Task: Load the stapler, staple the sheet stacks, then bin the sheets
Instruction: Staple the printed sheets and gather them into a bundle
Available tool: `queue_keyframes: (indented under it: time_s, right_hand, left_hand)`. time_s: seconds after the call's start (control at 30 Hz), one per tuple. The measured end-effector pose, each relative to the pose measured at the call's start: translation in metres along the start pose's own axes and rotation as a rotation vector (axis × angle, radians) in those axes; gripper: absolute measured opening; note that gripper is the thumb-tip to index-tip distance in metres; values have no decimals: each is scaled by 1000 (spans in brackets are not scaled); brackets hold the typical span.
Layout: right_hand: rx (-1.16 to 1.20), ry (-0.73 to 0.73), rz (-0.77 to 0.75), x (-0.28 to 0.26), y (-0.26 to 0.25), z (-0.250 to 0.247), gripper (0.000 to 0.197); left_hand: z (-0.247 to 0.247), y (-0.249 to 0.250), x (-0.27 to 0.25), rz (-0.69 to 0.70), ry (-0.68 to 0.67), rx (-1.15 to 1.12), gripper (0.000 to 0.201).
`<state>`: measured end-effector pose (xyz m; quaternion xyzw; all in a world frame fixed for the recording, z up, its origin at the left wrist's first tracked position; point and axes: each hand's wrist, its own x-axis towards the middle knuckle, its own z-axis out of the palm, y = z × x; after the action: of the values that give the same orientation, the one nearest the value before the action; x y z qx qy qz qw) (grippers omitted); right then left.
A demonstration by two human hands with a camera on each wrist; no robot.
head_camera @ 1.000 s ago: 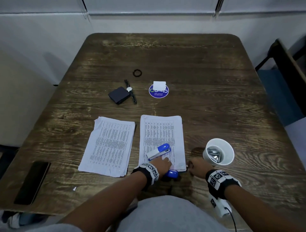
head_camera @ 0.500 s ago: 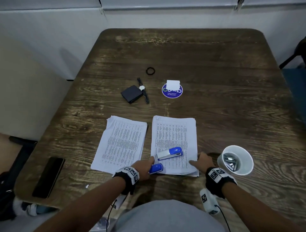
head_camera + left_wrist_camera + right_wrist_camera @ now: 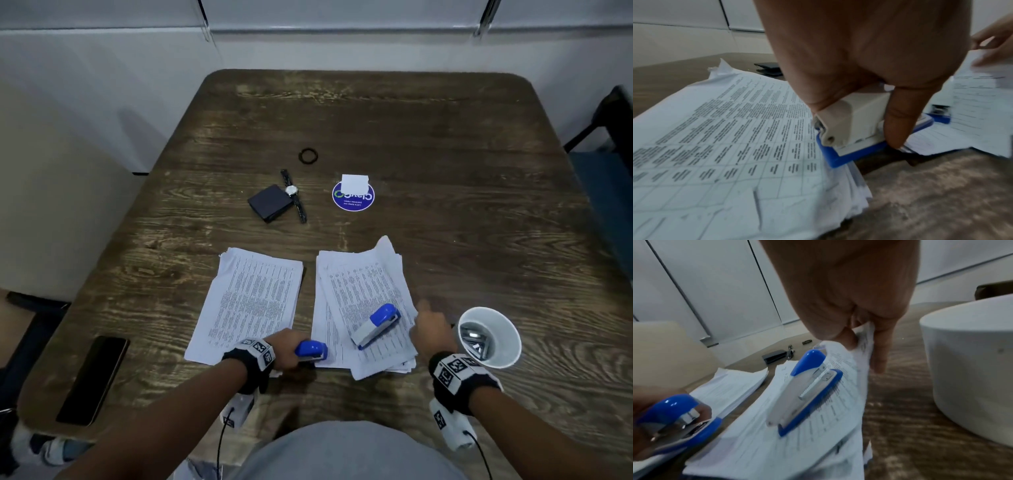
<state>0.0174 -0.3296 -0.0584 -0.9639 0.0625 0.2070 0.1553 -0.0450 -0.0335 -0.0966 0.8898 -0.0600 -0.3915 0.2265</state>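
Note:
Two stacks of printed sheets lie side by side near the table's front edge. My left hand (image 3: 284, 349) grips a blue and white stapler (image 3: 311, 349) at the near-left corner of the right stack (image 3: 359, 281). In the left wrist view my left hand (image 3: 857, 121) curls round the stapler (image 3: 851, 129), next to the left stack (image 3: 735, 129). A second stapler (image 3: 376, 325) lies on the right stack, whose sheets are fanned askew. My right hand (image 3: 431, 329) pinches that stack's right edge; the right wrist view shows my right hand (image 3: 861, 340) raising the edge beside the second stapler (image 3: 807, 391).
A white cup (image 3: 479, 311) with staple strips stands right of my right hand. Farther back lie a black box (image 3: 270, 207), a watch (image 3: 294, 195), a black ring (image 3: 308, 156) and a round blue sticker (image 3: 352, 195). A phone (image 3: 92, 380) lies near the front-left edge.
My left hand slid the stapler left to the right stack's near-left corner. My right hand moved from the table onto that stack's right edge, and its sheets have fanned out, turning the second stapler.

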Motion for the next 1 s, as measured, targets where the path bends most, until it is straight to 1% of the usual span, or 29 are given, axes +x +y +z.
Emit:
queue_keyframes:
  time_s: [0.1, 0.27, 0.37, 0.43, 0.5, 0.53, 0.57, 0.6, 0.67, 0.7, 0.77, 0.83, 0.93, 1.0]
  right_hand:
    - [78, 101, -68, -4, -3, -22, 26]
    - [235, 317, -156, -20, -10, -59, 24]
    - [374, 460, -170, -23, -11, -79, 23]
    - [456, 547, -186, -21, -11, -89, 18]
    - [524, 630, -188, -18, -10, -97, 27]
    - [567, 646, -167, -18, -11, -102, 27]
    - [613, 646, -144, -19, -12, -105, 25]
    - [648, 628, -122, -20, -12, -106, 26]
    - [686, 588, -106, -23, -13, -108, 29]
    - [688, 574, -112, -25, -14, -107, 29]
    - [687, 547, -128, -28, -15, -104, 28]
    - [706, 518, -131, -29, -15, -98, 26]
    - [729, 503, -127, -29, -15, -91, 25]
    - [745, 515, -124, -27, -15, -88, 24]
  left_hand:
    - [-10, -2, -2, -20, 43, -10, 25]
    - [-22, 2, -4, -43, 143, -73, 41]
    - [-25, 4, -3, -65, 158, -101, 42]
    - [-29, 10, -3, -59, 173, -160, 40]
    - [-35, 18, -3, -37, 193, -251, 29]
    - [-39, 24, -3, -19, 203, -313, 22]
    - [-43, 29, -4, 8, 217, -396, 23]
    - [-49, 36, -7, 35, 240, -490, 34]
    - [-59, 44, -7, 61, 288, -641, 70]
    - [-64, 50, -8, 70, 295, -697, 81]
    - [-74, 61, -9, 42, 331, -732, 90]
    - [-82, 76, -12, -41, 399, -651, 93]
    - [-85, 93, -16, -101, 455, -386, 74]
    - [-83, 96, -17, -146, 490, -297, 73]
